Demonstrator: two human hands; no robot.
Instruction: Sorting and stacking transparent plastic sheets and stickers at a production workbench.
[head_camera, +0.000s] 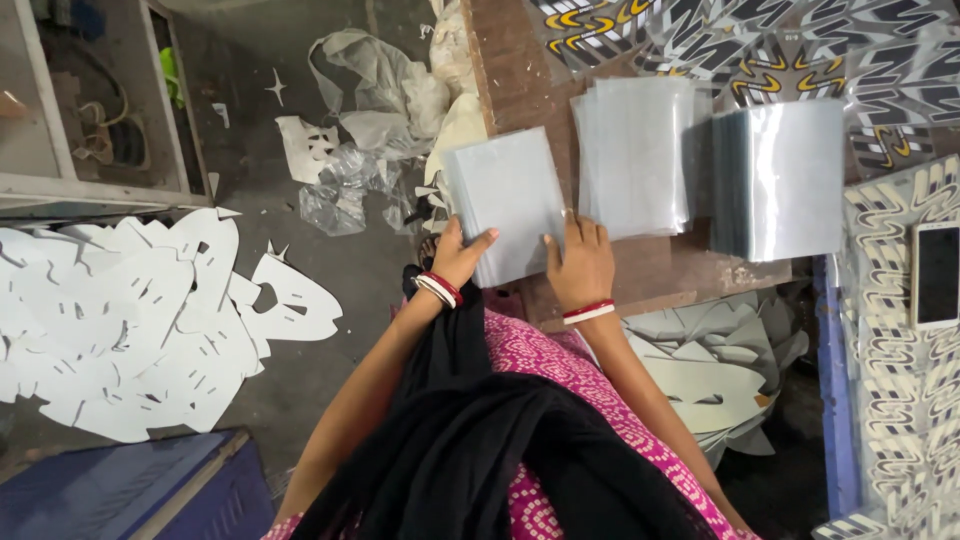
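My left hand (462, 255) and my right hand (580, 265) both grip a stack of clear, greyish plastic sheets (505, 200) at its near edge, at the left end of a brown wooden table (520, 80). The left thumb lies on top of the stack; the right fingers press its lower right corner. Both wrists carry red and white bangles. Two more stacks of clear sheets lie on the table to the right, a middle stack (635, 155) and a right stack (780, 180).
Black, white and yellow patterned printed sheets (760, 40) cover the table's far side and right side. A phone (937, 275) lies at the right. White die-cut card scraps (130, 320) and crumpled plastic wrap (350, 180) litter the floor at left. More scraps (710, 370) lie under the table.
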